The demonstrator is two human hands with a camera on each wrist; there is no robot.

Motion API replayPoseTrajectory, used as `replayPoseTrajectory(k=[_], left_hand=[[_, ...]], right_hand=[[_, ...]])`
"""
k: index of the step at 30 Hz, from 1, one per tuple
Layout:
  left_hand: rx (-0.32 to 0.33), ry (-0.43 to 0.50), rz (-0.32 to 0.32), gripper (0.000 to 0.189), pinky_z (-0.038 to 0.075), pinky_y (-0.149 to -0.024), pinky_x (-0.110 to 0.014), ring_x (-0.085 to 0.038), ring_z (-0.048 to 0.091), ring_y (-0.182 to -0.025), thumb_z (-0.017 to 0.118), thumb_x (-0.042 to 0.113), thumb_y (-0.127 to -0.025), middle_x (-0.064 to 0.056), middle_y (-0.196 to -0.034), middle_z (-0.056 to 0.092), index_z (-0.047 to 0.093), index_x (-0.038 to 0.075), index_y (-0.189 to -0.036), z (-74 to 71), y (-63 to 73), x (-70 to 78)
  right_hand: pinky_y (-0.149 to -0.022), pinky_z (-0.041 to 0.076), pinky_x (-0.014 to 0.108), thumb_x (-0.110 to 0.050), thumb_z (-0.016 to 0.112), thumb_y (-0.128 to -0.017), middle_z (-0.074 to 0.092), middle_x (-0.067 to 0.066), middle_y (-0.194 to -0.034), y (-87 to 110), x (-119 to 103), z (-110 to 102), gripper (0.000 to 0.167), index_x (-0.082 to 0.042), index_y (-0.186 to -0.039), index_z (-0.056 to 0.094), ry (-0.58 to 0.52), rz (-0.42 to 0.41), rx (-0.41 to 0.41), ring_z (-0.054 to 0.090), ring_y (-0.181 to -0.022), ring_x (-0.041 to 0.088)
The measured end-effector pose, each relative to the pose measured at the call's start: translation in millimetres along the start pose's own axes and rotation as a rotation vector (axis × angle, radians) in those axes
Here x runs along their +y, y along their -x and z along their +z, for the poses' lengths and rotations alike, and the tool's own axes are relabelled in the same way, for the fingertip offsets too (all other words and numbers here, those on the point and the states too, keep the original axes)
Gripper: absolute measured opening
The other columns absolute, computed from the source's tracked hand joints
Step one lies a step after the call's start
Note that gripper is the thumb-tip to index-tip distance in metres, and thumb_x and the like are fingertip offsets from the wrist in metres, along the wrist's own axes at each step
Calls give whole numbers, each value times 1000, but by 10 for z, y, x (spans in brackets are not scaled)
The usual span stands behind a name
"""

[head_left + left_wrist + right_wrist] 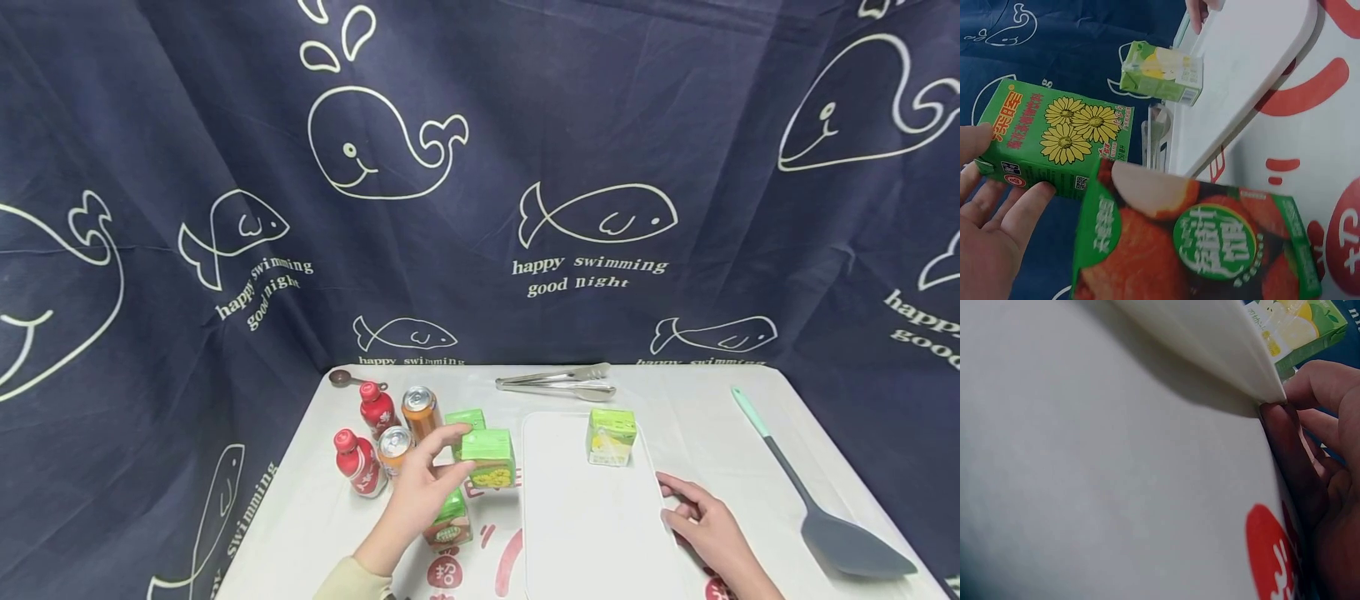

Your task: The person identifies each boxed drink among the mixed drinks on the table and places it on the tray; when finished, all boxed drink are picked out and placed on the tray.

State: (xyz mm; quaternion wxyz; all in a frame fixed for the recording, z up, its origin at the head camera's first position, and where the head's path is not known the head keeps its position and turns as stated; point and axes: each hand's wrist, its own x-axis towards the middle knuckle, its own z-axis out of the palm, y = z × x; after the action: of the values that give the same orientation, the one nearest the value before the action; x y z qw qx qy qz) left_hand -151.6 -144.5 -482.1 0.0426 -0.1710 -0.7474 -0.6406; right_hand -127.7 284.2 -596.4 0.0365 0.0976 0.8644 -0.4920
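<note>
Keeping level is advised for the flowered carton (491,471), gripped by the left hand (425,486); fruit-print carton (450,533) beside that wrist to be cleared. White tray (581,525), rightward, is best steadied at the edge seemingly pinched by the right hand (703,521).

Two red bottles (358,468) stand beside two orange cans (422,410) on the left of the bench (300,525), a dark measuring spoon (340,377) behind them. Metal tongs (555,387) lie near the far edge, a mint-handled grey spatula (847,540) at right. Whale-printed navy cloth (495,100) hangs behind.
</note>
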Motion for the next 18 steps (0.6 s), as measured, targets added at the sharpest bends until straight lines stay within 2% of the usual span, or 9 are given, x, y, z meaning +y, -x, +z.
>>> replayPoseTrajectory(k=[4,10,18], left_hand=[[-33,32,-8,48,63,-88,-38,-27,64,-118,79,6,-92,-6,-131,66,65,11,-137,87,-22,-22],[-84,68,-47,46,65,-81,-41,-30,73,-102,78,12,-94,-14,-128,64,64,17,-138,213,-37,-49],[-101,90,-54,44,63,-88,-35,-23,73,-106,79,10,-94,-14,-129,64,66,17,-135,413,-60,-105]], right_hand=[[-55,54,25,-6,74,-88,62,14,-124,5,-2,2,66,0,-150,52,2,0,5,58,-70,17],[-55,54,25,-5,75,-88,62,15,-125,7,9,4,66,-1,-150,52,-11,-5,5,58,-70,17],[-55,53,25,-6,74,-89,62,14,-124,-1,7,7,66,0,-150,51,5,-7,7,58,-70,17]])
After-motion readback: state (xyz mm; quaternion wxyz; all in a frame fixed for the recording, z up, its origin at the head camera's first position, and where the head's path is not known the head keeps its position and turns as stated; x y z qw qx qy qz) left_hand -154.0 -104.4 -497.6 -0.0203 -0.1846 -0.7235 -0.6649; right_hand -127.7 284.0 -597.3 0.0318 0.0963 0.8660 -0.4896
